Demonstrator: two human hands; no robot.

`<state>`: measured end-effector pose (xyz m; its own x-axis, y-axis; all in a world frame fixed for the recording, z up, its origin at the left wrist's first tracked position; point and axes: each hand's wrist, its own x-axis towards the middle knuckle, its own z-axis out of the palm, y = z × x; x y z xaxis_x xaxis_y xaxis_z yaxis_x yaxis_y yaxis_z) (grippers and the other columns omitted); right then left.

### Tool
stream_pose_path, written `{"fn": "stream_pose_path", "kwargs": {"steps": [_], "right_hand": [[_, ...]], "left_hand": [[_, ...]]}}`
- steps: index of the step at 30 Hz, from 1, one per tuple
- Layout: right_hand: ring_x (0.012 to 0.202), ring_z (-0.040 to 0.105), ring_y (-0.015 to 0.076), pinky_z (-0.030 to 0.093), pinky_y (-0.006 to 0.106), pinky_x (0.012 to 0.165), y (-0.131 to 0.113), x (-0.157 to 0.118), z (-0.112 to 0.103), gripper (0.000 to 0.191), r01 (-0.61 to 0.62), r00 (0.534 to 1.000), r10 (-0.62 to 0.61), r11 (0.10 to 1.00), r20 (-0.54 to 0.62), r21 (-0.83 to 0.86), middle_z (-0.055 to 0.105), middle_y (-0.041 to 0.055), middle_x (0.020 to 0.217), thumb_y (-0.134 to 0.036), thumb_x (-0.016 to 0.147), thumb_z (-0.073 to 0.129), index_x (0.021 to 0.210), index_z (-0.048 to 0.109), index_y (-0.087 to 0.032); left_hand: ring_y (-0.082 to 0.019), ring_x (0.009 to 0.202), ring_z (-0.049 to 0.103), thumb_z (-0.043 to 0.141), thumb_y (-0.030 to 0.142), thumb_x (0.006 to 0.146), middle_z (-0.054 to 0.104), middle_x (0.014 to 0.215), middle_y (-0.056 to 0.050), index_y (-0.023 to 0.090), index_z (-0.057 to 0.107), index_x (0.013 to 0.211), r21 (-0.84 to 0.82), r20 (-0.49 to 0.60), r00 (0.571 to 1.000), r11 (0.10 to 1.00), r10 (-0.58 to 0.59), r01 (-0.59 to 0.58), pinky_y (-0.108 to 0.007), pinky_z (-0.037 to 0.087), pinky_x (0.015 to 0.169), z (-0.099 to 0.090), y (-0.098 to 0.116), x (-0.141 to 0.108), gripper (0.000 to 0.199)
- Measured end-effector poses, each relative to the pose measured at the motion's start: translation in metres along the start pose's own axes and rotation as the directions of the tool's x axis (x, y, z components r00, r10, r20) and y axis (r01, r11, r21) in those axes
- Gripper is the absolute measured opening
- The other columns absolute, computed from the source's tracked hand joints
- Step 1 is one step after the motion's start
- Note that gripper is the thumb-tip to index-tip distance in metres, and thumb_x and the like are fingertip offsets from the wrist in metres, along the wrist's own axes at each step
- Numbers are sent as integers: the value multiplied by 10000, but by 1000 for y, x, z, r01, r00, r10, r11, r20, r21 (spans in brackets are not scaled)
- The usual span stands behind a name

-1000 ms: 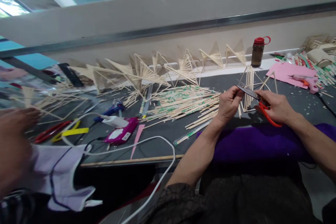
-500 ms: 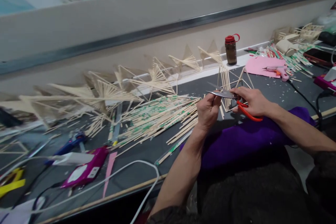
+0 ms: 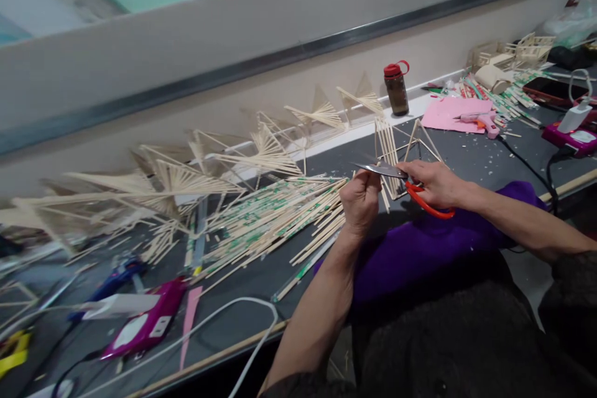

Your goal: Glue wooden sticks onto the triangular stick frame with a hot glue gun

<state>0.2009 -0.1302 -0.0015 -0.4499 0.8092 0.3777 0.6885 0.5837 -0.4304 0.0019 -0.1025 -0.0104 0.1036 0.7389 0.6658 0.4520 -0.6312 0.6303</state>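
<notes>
My right hand (image 3: 431, 183) grips a pair of scissors (image 3: 422, 202) by its red-orange handles. The metal blades point left, just above my left hand (image 3: 361, 202). My left fingers are pinched together below the blade tips; whatever they hold is too small or hidden to make out. Just beyond both hands stands a small frame of thin wooden sticks (image 3: 386, 143), with a triangular stick part (image 3: 426, 137) on its right. Left of my left hand lies a wide heap of loose wooden sticks (image 3: 280, 211), some in green-printed wrappers.
Fan-shaped stick structures (image 3: 273, 152) line the wall. A red-capped bottle (image 3: 396, 90) stands behind the frame. To the right, a pink glue gun (image 3: 485, 121) rests on pink paper (image 3: 443, 113). A magenta power strip (image 3: 149, 320), white cable (image 3: 242, 300) and purple cloth (image 3: 405, 261) lie nearer.
The scissor blades, apart before, now look nearly together. My hands keep almost the same place by the frame. The whole scene has shifted left as the camera turned right.
</notes>
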Motion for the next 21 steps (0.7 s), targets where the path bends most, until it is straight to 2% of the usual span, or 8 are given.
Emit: {"fn": "stream_pose_path", "kwargs": {"steps": [7, 14, 21], "right_hand": [[837, 579, 207, 449, 327, 728, 0, 2, 2, 444, -40, 999, 38, 997, -27, -69, 664, 107, 1024, -223, 850, 563, 1291, 557, -170], [822, 594, 191, 476, 330, 756, 2, 2, 1, 471, 0, 996, -5, 998, -92, -57, 676, 87, 1020, -228, 843, 605, 1307, 539, -182], [856, 614, 191, 485, 326, 755, 4, 2, 2, 463, 35, 995, -39, 998, -95, -44, 681, 90, 1077, -257, 846, 628, 1295, 535, -191]], "left_hand": [[-112, 531, 509, 526, 424, 873, 559, 556, 19, 208, 565, 661, -24, 10, 994, 994, -110, 110, -227, 395, 543, 3, -2, 0, 304], [-93, 489, 498, 670, 482, 782, 617, 592, 25, 196, 618, 737, -261, 16, 985, 950, -174, 172, -214, 428, 505, 0, 7, 7, 295], [-104, 495, 546, 666, 440, 820, 638, 569, 21, 194, 635, 699, -183, -18, 994, 978, -110, 105, -218, 437, 523, -3, 5, 6, 276]]}}
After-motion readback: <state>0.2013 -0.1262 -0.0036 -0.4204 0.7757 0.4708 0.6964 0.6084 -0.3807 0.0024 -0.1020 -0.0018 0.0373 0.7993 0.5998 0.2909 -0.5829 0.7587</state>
